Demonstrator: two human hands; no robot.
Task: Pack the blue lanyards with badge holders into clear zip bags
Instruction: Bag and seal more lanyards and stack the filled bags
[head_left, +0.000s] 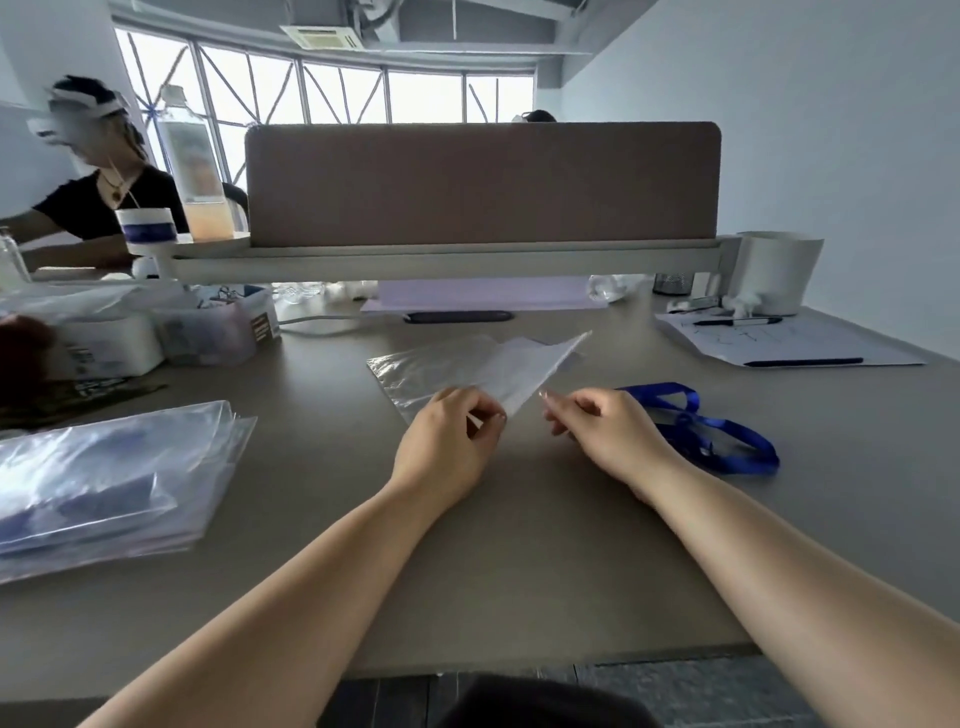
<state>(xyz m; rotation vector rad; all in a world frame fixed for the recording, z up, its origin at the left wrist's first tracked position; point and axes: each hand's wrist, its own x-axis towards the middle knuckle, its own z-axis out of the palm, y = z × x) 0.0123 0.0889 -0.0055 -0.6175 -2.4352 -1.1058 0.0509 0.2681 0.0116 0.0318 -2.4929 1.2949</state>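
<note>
**Left hand (447, 441) and right hand (602, 431) work the near edge of a clear zip bag (441, 366)**

Left hand fingers are curled, with thumb and forefinger pinching the bag's near corner just above the table (519, 545). The right hand is curled too. Its fingertips are closed on the edge of the lifted layer, though that contact is harder to read. Both sit at centre frame, close together but not touching.

One layer of the bag lies flat and spreads from the hands toward the upper left. The other rises as a pale flap whose tip points to the upper right. The bag's length runs away from the person, with the near end in the fingers.

The film looks thin, limp and slick, so I judge it weighs almost nothing and will sag or slide under a loose grip. The zip edge is probably the best place to hold it, one layer in each hand, so that the mouth stays open.

The blue lanyard (727, 441) lies on the table just right of the right hand, untouched. It is a soft, flat ribbon, looped and crossed on itself, with its long axis slanting from centre right toward the lower right. It will likely flop and needs gathering before it goes in. I cannot make out a badge holder on it.

At lower left lies a stack of bags (104, 478), with something blue showing through the film.
</note>
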